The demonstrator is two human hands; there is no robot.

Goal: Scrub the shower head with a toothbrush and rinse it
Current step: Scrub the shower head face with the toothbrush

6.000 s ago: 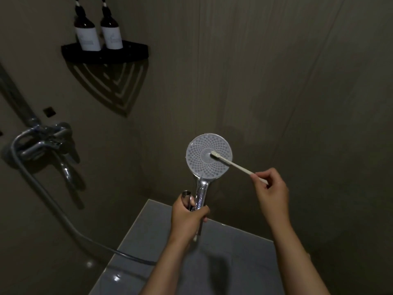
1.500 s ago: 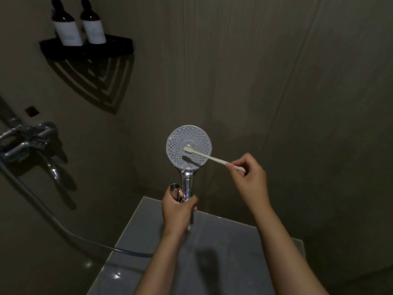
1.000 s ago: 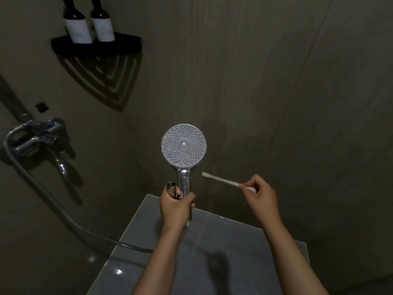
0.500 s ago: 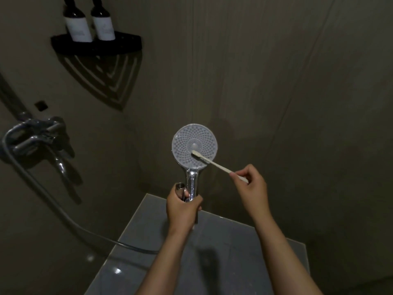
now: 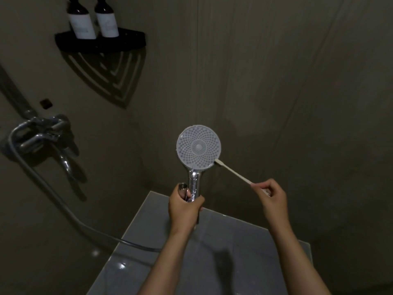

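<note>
A round shower head (image 5: 198,147) with a pale nozzle face stands upright on a chrome handle, facing me. My left hand (image 5: 184,207) grips the lower end of that handle. My right hand (image 5: 272,198) pinches the end of a thin white toothbrush (image 5: 233,172). The brush slants up to the left, and its bristle tip touches the lower right rim of the shower head's face.
A chrome mixer tap (image 5: 39,135) sits on the left wall, and its hose (image 5: 70,211) runs down toward my left hand. A black corner shelf (image 5: 100,42) high up carries two dark bottles (image 5: 81,20). Grey floor tiles (image 5: 223,248) lie below.
The brush tip has slid from the middle of the nozzle face down to its lower right rim. My right hand has drawn back to the right.
</note>
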